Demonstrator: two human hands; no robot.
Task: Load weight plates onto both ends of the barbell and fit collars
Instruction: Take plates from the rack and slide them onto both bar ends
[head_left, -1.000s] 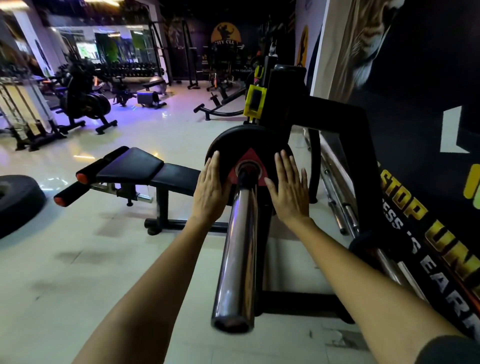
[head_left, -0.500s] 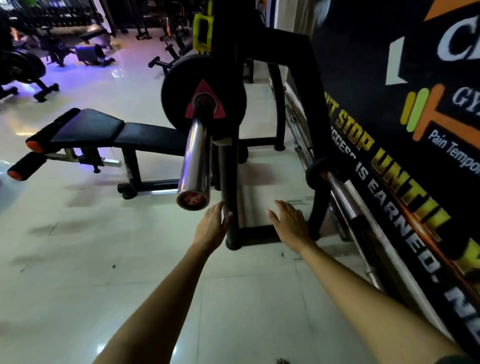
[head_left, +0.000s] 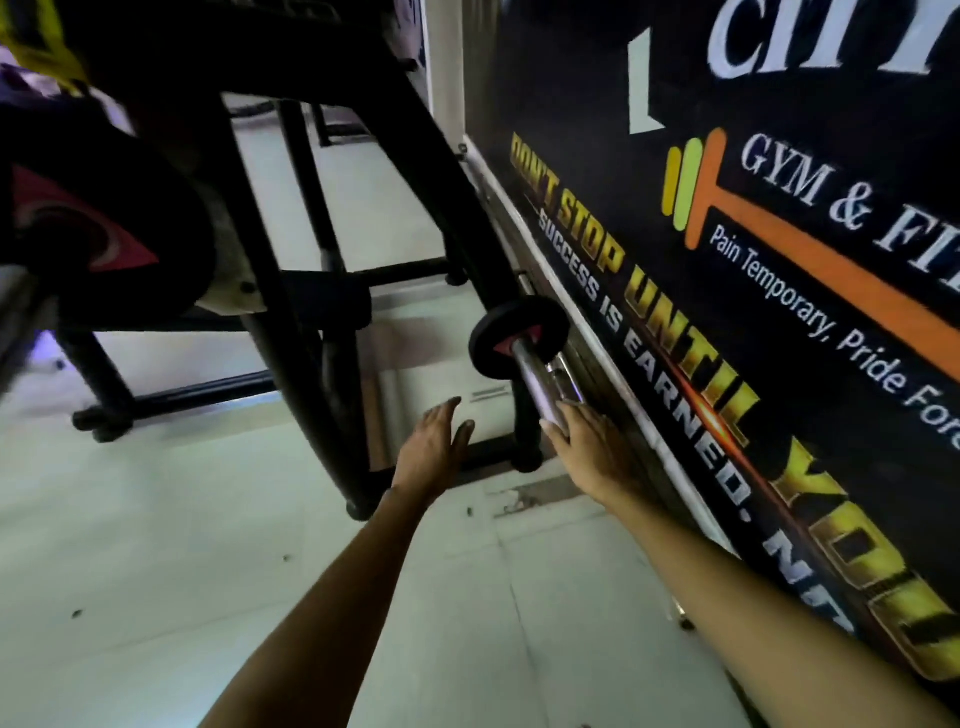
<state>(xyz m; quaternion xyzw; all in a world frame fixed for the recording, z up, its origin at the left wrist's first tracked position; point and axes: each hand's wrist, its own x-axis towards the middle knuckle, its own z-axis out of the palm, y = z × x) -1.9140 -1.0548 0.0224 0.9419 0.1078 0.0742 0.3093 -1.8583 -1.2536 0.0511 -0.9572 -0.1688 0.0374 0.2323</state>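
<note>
A: Beside the wall banner (head_left: 727, 260), low: small plate (head_left: 511, 332) on chrome bar (head_left: 540, 374); black rack (head_left: 291, 322) stands left.
B: Grip?
A: Right hand (head_left: 592, 452) spread, fingertips (head_left: 551, 427) at bar's end; left hand (head_left: 434, 447) spread, holding nothing.

The pale tiled floor (head_left: 156, 545) carries the black rack frame (head_left: 322, 415) on its feet.

Only one camera, the head one, is giving a view. It is looking forward and steeply down, and it is leaning sideways. The small weight plate (head_left: 498, 322) is sitting near the picture's middle. Left of this plate the black rack frame (head_left: 301, 395) is standing very near the lens. Right of it the wall banner (head_left: 727, 260) is filling the side. Just below it the left hand (head_left: 434, 447) and the right hand (head_left: 587, 452) are showing.
</note>
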